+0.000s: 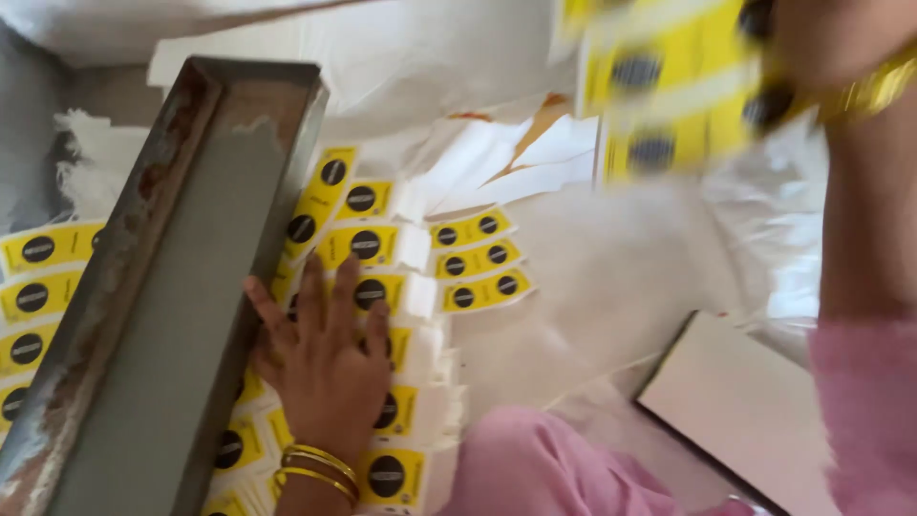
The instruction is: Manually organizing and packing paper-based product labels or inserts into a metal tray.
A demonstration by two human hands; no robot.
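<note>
Yellow labels (382, 382) lie in a column running near to far beside the steel channel (172, 306), whose long axis tilts the same way. Flat on the labels rests the left hand (325, 358), fingers spread and pointing away, touching the channel's edge. Farther off, the raised right hand (821, 38) holds a blurred label sheet (669, 96); its fingers' grip cannot be made out.

Yellow black-dotted labels (382, 287), overlapping rows
</note>
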